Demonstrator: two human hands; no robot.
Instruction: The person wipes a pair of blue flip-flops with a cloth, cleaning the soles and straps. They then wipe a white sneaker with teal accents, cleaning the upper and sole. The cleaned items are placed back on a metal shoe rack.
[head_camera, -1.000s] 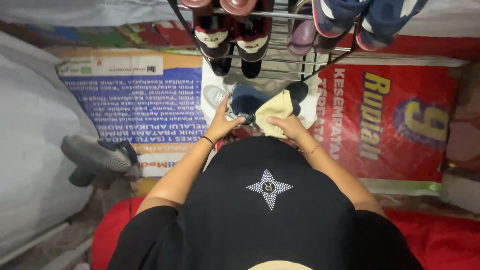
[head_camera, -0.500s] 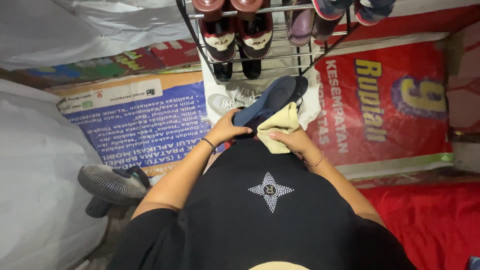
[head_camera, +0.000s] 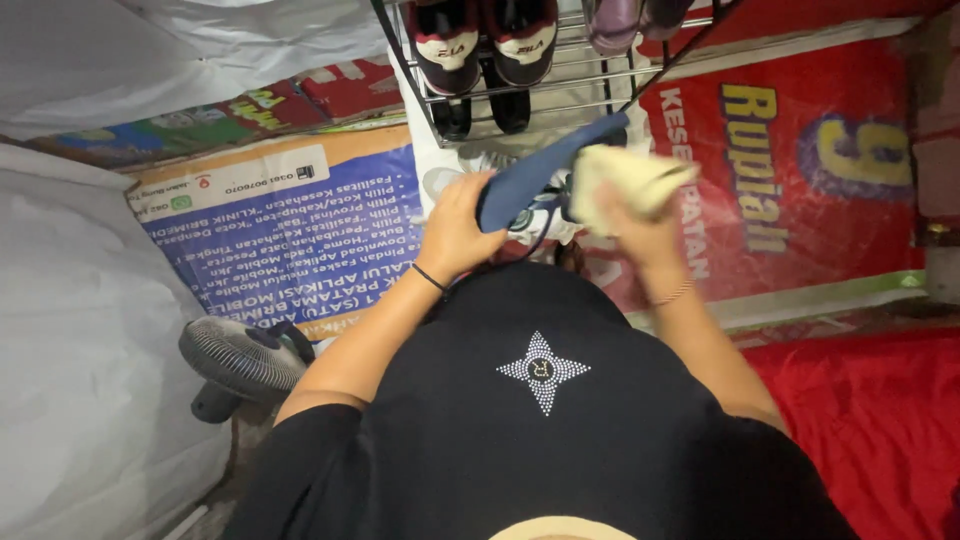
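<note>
shoe (head_camera: 540, 175) before rack (head_camera: 560, 90) | cloth (head_camera: 630, 180) right of shoe | fan (head_camera: 240, 360) far left

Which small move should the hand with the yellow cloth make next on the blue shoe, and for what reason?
Probably press the yellow cloth in the right hand down onto the blue shoe. The left hand holds the shoe raised, sole upward, and the cloth sits by its front end.

Tilted navy shoe (head_camera: 540, 172), blurred cream cloth (head_camera: 625, 180)
</note>
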